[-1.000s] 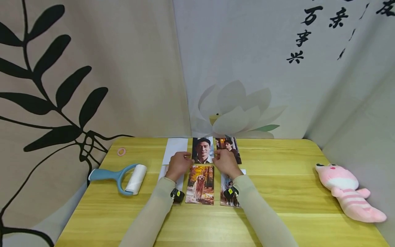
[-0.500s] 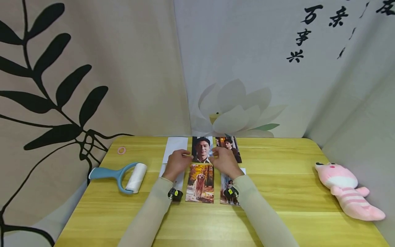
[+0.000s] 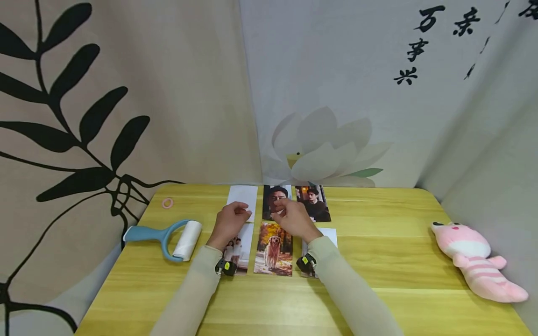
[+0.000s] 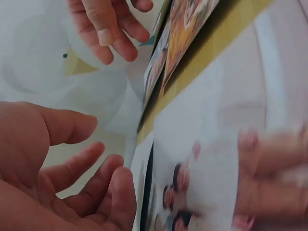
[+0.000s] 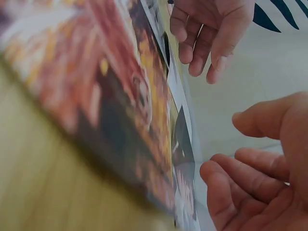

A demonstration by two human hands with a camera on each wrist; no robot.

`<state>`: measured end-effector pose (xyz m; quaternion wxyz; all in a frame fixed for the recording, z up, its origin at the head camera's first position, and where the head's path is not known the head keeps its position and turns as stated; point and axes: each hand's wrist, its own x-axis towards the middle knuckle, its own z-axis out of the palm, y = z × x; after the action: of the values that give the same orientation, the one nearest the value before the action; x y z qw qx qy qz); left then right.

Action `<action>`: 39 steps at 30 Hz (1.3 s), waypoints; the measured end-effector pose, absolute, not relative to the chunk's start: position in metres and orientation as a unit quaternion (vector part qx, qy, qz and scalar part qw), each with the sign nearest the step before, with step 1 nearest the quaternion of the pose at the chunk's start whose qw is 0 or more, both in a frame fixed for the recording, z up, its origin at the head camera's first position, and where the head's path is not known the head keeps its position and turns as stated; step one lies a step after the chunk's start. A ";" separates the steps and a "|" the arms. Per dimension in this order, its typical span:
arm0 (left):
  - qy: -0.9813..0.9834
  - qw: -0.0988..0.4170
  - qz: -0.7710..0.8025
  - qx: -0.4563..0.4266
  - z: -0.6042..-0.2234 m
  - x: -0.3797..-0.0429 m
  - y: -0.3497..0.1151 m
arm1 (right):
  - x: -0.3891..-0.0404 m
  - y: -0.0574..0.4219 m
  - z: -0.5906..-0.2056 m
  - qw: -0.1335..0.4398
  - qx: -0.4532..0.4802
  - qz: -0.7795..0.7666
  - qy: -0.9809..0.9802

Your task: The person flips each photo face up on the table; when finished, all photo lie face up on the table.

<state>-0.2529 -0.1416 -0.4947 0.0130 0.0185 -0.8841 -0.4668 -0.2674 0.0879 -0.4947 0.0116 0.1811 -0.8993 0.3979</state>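
Photos lie in two rows on the wooden table. My left hand (image 3: 229,224) hovers over the left column, between a white card (image 3: 242,193) and a group photo (image 3: 245,245); nothing is in its loosely bent fingers. In the left wrist view, the thumb of that left hand (image 4: 62,166) stands apart from the fingers. My right hand (image 3: 296,221) hangs over the portrait photo (image 3: 268,193) and hides part of it, holding nothing. Below it is the dog photo (image 3: 273,254). A photo of a seated person (image 3: 313,205) lies back right; the front-right photo (image 3: 330,235) is mostly behind my right forearm.
A blue-handled lint roller (image 3: 164,238) and a small pink ring (image 3: 167,203) lie to the left on the table (image 3: 378,261). At the right edge rests a pink plush toy (image 3: 475,261). A printed curtain (image 3: 201,93) hangs behind the table's back edge.
My left hand has moved left from beside the portrait, uncovering more of the group photo. My right hand has shifted left from the seated-person photo to over the portrait. The photos look unmoved.
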 end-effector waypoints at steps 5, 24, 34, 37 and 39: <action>-0.881 0.016 -0.471 0.031 -0.494 -0.253 -0.156 | -0.270 0.072 -0.494 0.011 0.206 0.400 -0.893; -0.876 -0.018 -0.469 0.108 -0.501 -0.259 -0.183 | -0.277 0.023 -0.498 -0.006 0.248 0.243 -0.938; -0.872 0.004 -0.479 0.098 -0.503 -0.258 -0.182 | -0.283 0.014 -0.502 0.030 0.252 0.212 -0.944; -0.871 0.001 -0.481 0.097 -0.504 -0.260 -0.183 | -0.285 0.012 -0.504 0.033 0.237 0.211 -0.948; -0.871 0.000 -0.482 0.099 -0.504 -0.263 -0.184 | -0.285 0.011 -0.503 0.037 0.229 0.212 -0.949</action>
<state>-0.2627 -0.1841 -0.5043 -0.0002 0.0994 -0.8706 -0.4818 -0.2848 0.0112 -0.5031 0.0371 0.2287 -0.9494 0.2121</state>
